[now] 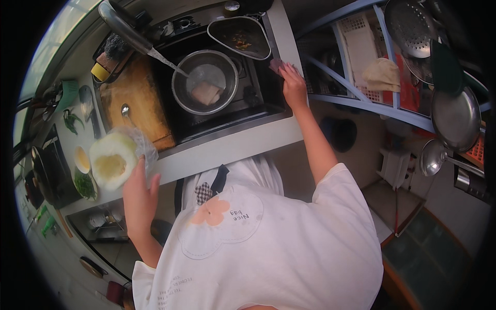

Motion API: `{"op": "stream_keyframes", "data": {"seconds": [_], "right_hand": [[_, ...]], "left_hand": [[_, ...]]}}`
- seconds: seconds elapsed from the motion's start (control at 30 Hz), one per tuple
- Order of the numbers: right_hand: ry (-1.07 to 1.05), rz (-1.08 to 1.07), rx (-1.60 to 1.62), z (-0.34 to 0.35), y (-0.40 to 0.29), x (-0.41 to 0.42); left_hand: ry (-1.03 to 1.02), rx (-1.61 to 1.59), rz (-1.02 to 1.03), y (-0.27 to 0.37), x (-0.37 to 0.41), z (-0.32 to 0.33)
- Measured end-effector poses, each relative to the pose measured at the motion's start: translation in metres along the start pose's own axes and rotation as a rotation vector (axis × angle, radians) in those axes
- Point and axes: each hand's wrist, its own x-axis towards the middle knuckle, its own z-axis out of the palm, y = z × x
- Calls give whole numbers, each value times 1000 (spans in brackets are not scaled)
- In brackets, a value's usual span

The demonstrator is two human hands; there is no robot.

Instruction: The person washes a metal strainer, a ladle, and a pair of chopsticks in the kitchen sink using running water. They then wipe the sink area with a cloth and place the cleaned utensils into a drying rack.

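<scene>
My right hand (292, 84) holds a crumpled purplish cloth (276, 66) at the right edge of the sink, beside the triangular strainer basket (260, 56). My left hand (140, 193) is beside a halved pale melon or gourd (112, 161) with a hollow centre, partly wrapped in clear plastic film (145, 149); whether the fingers grip it is unclear. Water runs from the metal faucet (124, 28) into a steel bowl (235, 87) in the dark sink. A pale piece, perhaps meat (206, 93), lies in the bowl's water. Food scraps (242, 40) are in the basket.
A wooden cutting board (131, 99) with a metal spoon (125, 110) lies left of the sink. Further left are a knife (89, 104), a small yellow-filled bowl (82, 159) and a dish of chopped greens (85, 185). Pans and a ladle (433, 157) hang from a rack at right.
</scene>
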Motion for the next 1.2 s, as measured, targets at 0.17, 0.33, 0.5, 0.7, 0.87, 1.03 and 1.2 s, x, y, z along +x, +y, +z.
{"op": "stream_keyframes", "data": {"seconds": [0.17, 0.33, 0.5, 0.7, 0.87, 1.03, 1.2], "right_hand": [[-94, 10, 23, -23, -12, -72], [-227, 327, 104, -79, -25, -118], [16, 584, 121, -88, -12, -20], [-350, 528, 383, -22, 35, 148], [-279, 114, 74, 61, 72, 193], [-123, -4, -28, 60, 57, 131], [-163, 85, 7, -11, 18, -38]], "left_hand": [[71, -24, 50, 5, 1, -1], [60, 36, -11, -7, -2, 1], [39, -19, -68, -4, -1, -6], [5, -45, -164, 12, -5, -20], [10, -51, -193, 13, -15, -17], [57, -96, -198, 10, -17, -7], [75, -71, -159, -3, -21, 2]]}}
